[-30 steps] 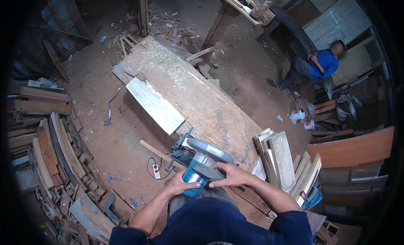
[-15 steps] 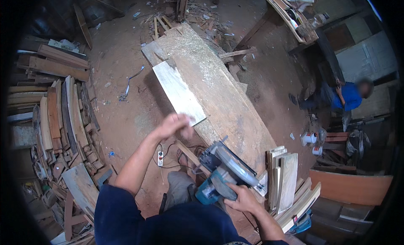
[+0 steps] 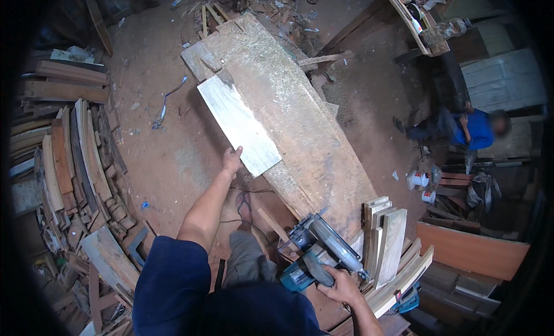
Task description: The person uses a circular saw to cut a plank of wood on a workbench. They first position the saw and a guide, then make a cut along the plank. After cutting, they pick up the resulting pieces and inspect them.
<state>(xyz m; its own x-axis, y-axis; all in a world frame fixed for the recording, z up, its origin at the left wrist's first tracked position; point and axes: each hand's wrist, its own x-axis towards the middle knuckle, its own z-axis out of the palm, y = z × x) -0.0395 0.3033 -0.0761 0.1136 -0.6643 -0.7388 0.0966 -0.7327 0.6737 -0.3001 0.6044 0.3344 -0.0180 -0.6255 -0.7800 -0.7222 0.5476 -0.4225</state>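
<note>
Pale board (image 3: pixel 239 123) lies slantwise on the near-left edge of the long, dusty wooden surface (image 3: pixel 300 128), its lower corner jutting a little past the edge. The left hand (image 3: pixel 232 159) reaches out to that lower corner, fingers curled against the board's end; whether it truly grips or only touches, I cannot tell. The right hand (image 3: pixel 340 281) is closed round the handle of a blue circular saw (image 3: pixel 323 252), which rests at the near end of the surface, just beside a stack of short planks (image 3: pixel 386 243) standing on edge.

Risks, as I judge them: the board overhangs the edge, so a pull at one corner could tip it or let it slide to the dirt floor (image 3: pixel 167 140). The saw is held one-handed while the body leans the other way; if it shifted, its blade guard could knock the upright planks. A thin cord (image 3: pixel 248 206) trails across the floor near the person's sandalled foot (image 3: pixel 243 202), and could snag a step.

As for packages, two small white containers with red markings (image 3: pixel 420 186) stand on the floor to the right, near a seated person in a blue shirt (image 3: pixel 470 131). No signs are legible. Curved timber pieces (image 3: pixel 69 157) are stacked along the left.
</note>
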